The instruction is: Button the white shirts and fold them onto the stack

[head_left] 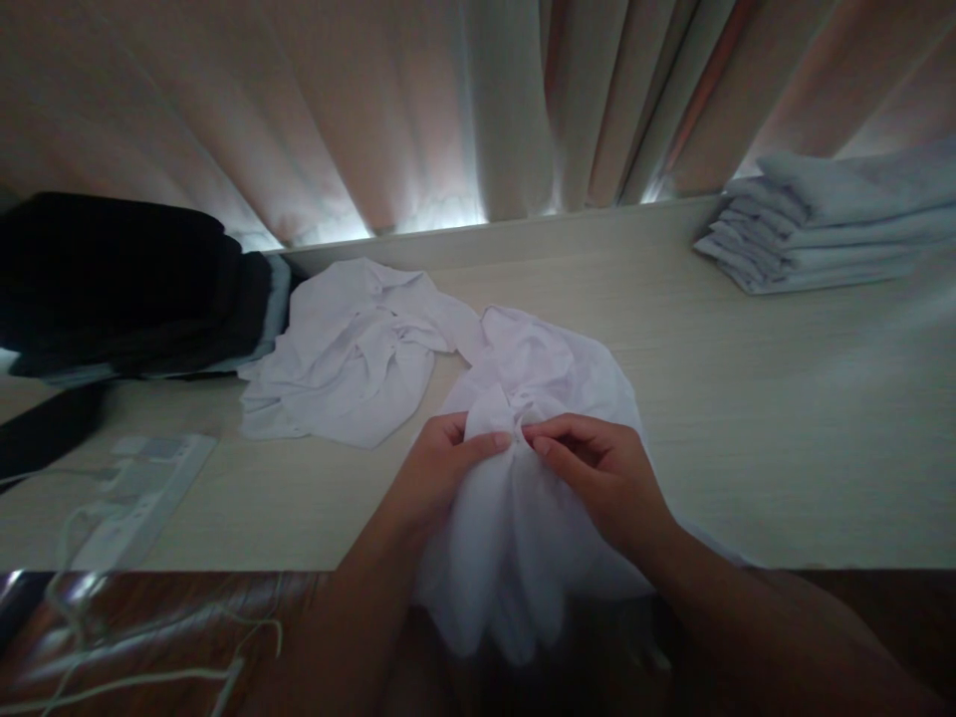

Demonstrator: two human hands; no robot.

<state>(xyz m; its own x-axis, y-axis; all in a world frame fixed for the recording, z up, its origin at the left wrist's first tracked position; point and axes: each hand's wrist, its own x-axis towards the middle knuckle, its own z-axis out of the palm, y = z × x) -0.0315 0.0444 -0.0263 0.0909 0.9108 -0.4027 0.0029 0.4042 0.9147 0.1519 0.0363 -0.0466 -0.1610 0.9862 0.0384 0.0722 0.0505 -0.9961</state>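
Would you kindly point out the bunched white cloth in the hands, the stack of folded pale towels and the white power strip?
Bunched white cloth (pixel 545 363), head view: crumpled upper part lying on the table.
Stack of folded pale towels (pixel 829 234), head view: middle of the pile.
White power strip (pixel 141 488), head view: its top face.

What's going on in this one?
A person is bunching a white garment at the near edge of a pale wooden table. The left hand and right hand both pinch gathered fabric in the middle, with part of it hanging over the edge. Folded white cloths are stacked far right, dark clothing far left, and a power strip lies near left.
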